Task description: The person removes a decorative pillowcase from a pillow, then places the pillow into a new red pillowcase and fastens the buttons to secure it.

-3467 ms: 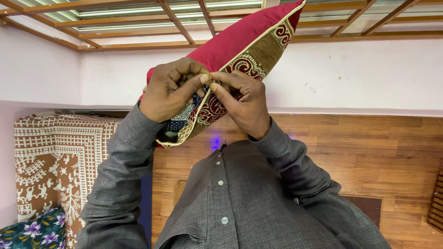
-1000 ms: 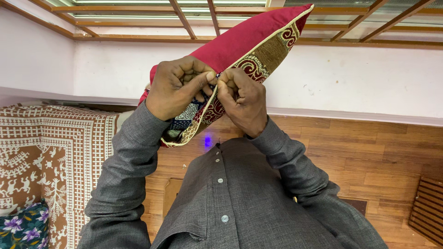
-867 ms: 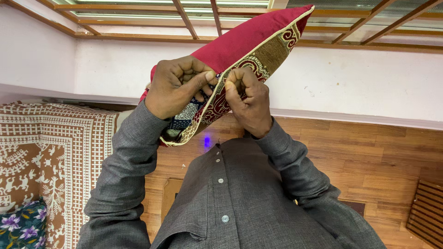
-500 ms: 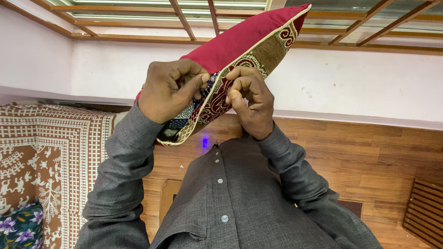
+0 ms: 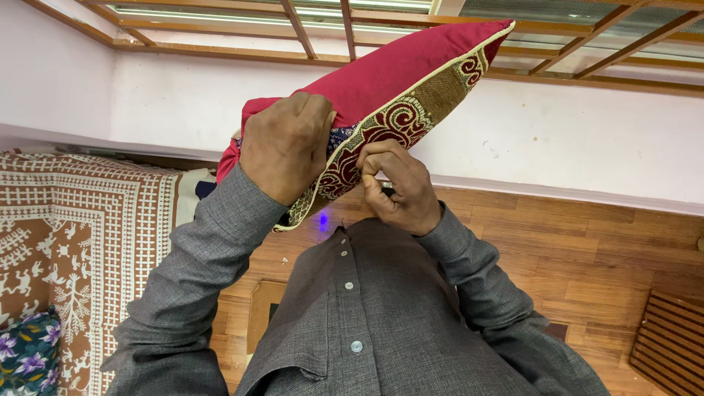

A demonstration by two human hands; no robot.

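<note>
Red cushion (image 5: 381, 81) held up at chest height, gripped from both sides.

Plump and square-cornered, with plain red cloth on the upper face, cream piping along the seam, and a woven brown-and-maroon scroll border on the lower face; a dark blue patterned inner fabric (image 5: 339, 136) showing at the seam gap; left hand (image 5: 286, 150) clenched over the cushion's lower left part, fingers folded onto the edge; right hand (image 5: 400, 189) just under the piped seam, thumb and fingertips pinched together at the edge, pinched item too small to tell; both sleeves of coarse grey weave; below, glossy wooden plank floor (image 5: 587, 242); at the left edge, a brown-and-white printed cloth (image 5: 81, 235) and a floral cushion (image 5: 26, 359) at the lower left corner.
</note>
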